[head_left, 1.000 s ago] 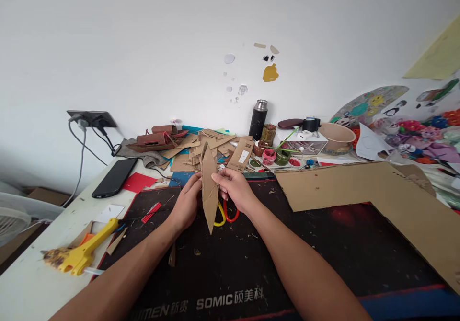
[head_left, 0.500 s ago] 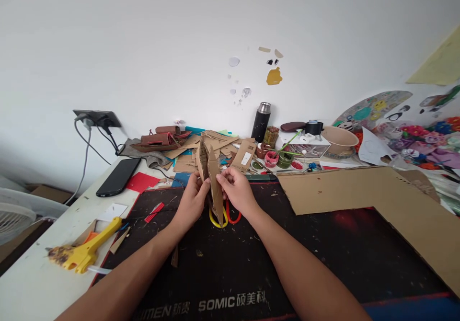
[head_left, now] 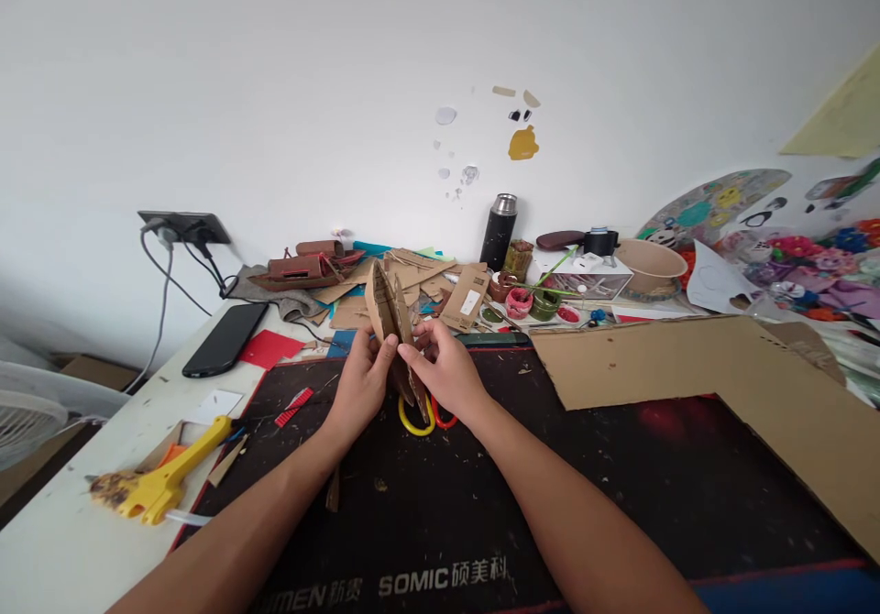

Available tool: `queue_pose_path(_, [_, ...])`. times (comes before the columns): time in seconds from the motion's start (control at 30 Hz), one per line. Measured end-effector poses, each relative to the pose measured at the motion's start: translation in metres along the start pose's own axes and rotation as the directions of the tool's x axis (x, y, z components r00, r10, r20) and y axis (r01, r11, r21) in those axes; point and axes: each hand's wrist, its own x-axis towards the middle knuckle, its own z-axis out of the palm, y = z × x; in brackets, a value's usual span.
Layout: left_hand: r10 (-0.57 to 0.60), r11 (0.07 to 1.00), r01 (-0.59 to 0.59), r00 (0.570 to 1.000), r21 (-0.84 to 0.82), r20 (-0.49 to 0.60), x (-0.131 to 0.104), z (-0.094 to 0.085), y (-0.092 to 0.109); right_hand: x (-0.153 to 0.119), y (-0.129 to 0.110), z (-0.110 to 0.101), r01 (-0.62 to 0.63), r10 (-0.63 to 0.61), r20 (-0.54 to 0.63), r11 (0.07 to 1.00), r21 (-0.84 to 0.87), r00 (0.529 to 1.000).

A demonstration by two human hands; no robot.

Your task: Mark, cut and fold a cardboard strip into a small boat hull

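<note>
Above the black mat, my left hand is closed on a boat-shaped cardboard piece with curved walls, its narrow end pointing up. My right hand grips a long, flat cardboard strip close against the right side of that piece. Both thumbs are near each other at the gap between the two parts. Below the hands, the yellow and red handles of scissors rest on the mat; their blades are hidden.
A yellow hot glue gun and a black phone lie on the left. Cardboard scraps, a model boat, paint jars and a black flask stand behind. A large cardboard sheet covers the right.
The boat-shaped piece has tilted to the left and turned, showing more of its inside. The strip has tilted along with it, its edge now turned more toward me. Both hands shifted slightly.
</note>
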Motion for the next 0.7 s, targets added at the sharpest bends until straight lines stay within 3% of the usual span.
queue_pose_path(0.3, [-0.089,0.994,0.085,0.994,-0.063,-0.066,0.005,-0.003,-0.002,-0.007,-0.011,0.000,0.123,-0.125,-0.047,0.991,-0.049,0.991])
queue_pose_path(0.47, [-0.022,0.998,0.021,1.000,-0.054,-0.014,0.004,-0.002,-0.003,-0.010,-0.015,0.002,0.147,-0.147,0.010,0.984,-0.096,0.989])
queue_pose_path(0.7, [0.019,1.000,-0.019,1.000,0.005,-0.008,-0.001,0.001,0.006,-0.011,-0.016,0.003,0.146,-0.154,-0.022,0.966,-0.213,0.988])
